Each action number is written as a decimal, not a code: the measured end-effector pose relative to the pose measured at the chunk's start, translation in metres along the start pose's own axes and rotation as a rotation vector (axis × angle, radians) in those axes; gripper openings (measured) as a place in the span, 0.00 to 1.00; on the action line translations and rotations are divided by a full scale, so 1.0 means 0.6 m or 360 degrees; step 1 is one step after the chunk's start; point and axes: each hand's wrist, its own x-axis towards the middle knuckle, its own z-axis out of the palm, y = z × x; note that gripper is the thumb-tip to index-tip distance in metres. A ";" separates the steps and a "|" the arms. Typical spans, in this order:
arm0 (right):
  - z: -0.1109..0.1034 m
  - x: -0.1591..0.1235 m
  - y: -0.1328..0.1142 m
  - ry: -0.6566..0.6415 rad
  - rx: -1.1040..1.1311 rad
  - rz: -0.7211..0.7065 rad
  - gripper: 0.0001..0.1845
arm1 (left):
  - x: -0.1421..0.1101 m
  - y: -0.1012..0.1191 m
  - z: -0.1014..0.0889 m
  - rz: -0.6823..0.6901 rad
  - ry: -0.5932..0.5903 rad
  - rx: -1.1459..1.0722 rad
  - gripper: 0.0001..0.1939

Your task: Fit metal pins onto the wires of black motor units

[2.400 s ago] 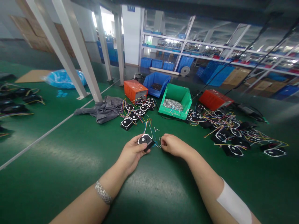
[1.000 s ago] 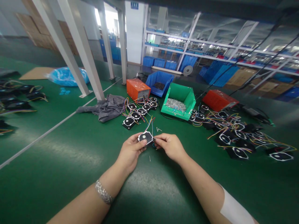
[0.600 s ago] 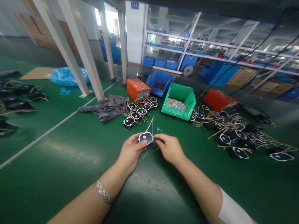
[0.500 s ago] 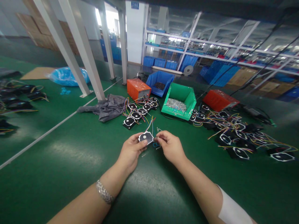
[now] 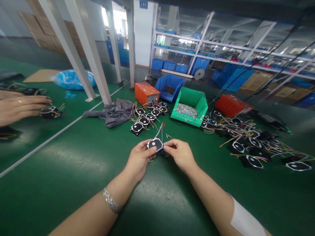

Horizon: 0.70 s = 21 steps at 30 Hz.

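My left hand is closed around a stepper motor, a black square body with a pale metal edge and a round centre. Coloured wires rise from its far side. At the motor's right corner, my right hand pinches a small screw, mostly hidden by the fingertips. Loose screws lie on the green table just beyond, and a blue ring shows partly behind the fingers.
Behind stand a green bin of screws, a blue bin and orange boxes. Wired motors lie ahead and in a pile at right. A grey cloth lies left. A co-worker's hand reaches over motors at far left.
My right hand has brought its fingertips against the motor's right corner. A co-worker's hand has come into view at the far left, over the motors there.
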 end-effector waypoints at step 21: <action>-0.016 0.005 -0.020 0.0047 0.0103 0.0276 0.09 | 0.001 0.010 -0.001 -0.0174 -0.0136 -0.0083 0.10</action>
